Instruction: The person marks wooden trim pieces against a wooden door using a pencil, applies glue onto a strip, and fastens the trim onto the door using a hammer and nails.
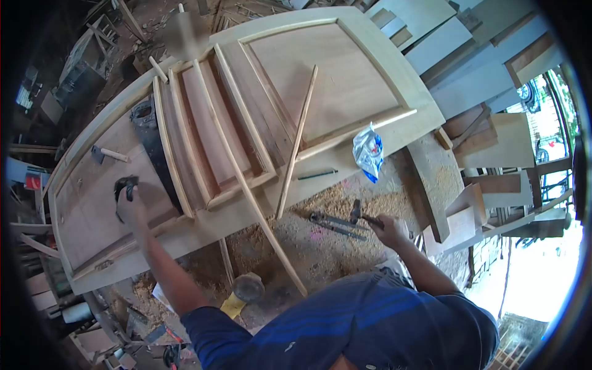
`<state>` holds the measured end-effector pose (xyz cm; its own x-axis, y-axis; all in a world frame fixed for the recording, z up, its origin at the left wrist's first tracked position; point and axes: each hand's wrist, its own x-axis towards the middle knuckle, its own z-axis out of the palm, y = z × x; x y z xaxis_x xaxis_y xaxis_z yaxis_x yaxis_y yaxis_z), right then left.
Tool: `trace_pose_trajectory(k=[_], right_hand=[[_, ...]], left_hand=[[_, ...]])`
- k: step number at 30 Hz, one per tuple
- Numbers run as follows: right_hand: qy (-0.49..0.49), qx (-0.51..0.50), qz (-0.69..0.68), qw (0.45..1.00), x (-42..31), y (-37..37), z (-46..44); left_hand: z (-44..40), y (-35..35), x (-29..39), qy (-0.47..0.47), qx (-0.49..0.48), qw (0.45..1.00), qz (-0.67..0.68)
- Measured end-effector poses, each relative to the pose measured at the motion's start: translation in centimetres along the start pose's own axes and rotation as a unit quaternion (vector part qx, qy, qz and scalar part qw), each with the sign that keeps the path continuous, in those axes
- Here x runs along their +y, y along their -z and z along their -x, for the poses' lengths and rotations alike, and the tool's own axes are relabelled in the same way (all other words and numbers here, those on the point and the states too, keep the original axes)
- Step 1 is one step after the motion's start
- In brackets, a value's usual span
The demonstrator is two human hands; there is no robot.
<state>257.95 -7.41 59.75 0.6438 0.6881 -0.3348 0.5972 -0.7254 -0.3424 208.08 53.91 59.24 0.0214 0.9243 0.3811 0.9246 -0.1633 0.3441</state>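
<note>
My right hand (392, 233) is closed round the handle of a hammer (356, 212), held above the sawdust-covered bench. Beneath the hammer lies a long two-armed metal tool (336, 224), perhaps pincers. At the left, my left hand (128, 206) is closed on a black object (127, 182) whose kind I cannot make out, over the large curved wooden panel (425, 105). A second hammer-like tool (111, 154) with a pale wooden handle rests on the panel near this hand. Moulding strips (229, 148) run across the panel's middle.
A silver and blue plastic packet (368, 154) and a thin dark tool (317, 174) lie on the panel's near edge. Loose strips (298, 139) cross that edge. A round container (248, 287) stands close to my body. Wooden boards (468, 74) are stacked at the right.
</note>
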Motion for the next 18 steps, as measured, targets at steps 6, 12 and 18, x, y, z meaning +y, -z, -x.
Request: trace_pose_trajectory(k=[6,12,18], right_hand=[[-0.009,0.007,0.018,1.000,1.1,-0.2,-0.5],[-0.015,0.004,0.002,1.000,3.0,-0.3,0.2],[0.014,0.007,-0.011,1.000,5.8,-0.6,-1.1]], left_hand=[[9.8,3.5,15.1,-0.066,-0.010,0.994,0.086],[17.4,7.0,23.0,-0.054,0.003,0.977,0.208],[24.9,11.5,29.3,-0.097,0.012,0.967,0.234]])
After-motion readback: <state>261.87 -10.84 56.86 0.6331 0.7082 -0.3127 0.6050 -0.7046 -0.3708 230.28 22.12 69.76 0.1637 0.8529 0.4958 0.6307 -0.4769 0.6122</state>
